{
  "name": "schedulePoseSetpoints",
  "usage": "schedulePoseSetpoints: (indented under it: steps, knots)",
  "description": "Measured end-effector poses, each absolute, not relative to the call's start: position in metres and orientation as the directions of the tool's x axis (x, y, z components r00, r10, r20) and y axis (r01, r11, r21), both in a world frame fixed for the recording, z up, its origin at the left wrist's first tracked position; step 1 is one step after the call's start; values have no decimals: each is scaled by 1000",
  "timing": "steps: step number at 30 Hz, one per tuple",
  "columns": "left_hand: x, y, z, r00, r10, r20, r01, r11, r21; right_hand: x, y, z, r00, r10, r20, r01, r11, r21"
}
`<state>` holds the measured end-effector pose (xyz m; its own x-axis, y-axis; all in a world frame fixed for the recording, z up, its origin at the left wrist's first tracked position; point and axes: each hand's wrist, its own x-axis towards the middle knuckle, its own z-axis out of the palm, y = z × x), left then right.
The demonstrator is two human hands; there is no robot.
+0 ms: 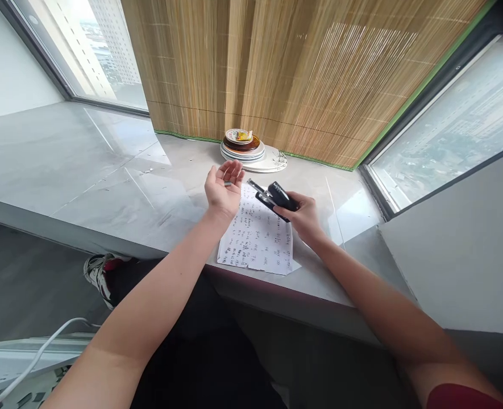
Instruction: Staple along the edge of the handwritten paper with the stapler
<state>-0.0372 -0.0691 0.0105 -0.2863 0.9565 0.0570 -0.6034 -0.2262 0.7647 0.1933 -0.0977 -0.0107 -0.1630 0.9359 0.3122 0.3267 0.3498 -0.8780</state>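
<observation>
My left hand point(225, 190) is turned palm up above the sill, fingers slightly curled. A small metallic strip of staples point(228, 183) lies across its fingers. In my right hand point(304, 216) is a black stapler point(282, 196), gripped at its rear. Its top is swung up, and the metal magazine points toward my left hand. Beneath both hands, sheets of handwritten paper point(255, 244) lie on the grey sill point(178, 210), reaching its front edge. Part of the writing is hidden by the stapler and my hands.
A stack of plates point(242, 156) with a small yellow packet point(245, 136) on top stands behind my hands, on a white oval board point(275, 160). A bamboo blind point(255, 68) hangs behind it, between windows. A white cable point(42, 352) runs at lower left.
</observation>
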Motion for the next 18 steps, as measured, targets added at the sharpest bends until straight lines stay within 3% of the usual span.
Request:
schedulePoseSetpoints:
  steps: [7, 10, 13, 18]
  knots:
    - [-29, -76, 18, -179, 975, 128, -542, -207, 815, 186, -97, -10, -370, 903, 221, 392, 367, -843]
    - [-23, -82, 21, -126, 987, 98, -497, -148, 855, 185, -104, 0, -286, 844, 454, 408, 536, -739]
    - [-13, -93, 25, -12, 1000, 26, -481, -29, 876, 184, -119, 12, -148, 688, 710, 520, 665, -536]
    - [16, -123, 45, 250, 968, 37, -570, 116, 813, 175, -136, 16, -254, 560, 788, 577, 742, -341]
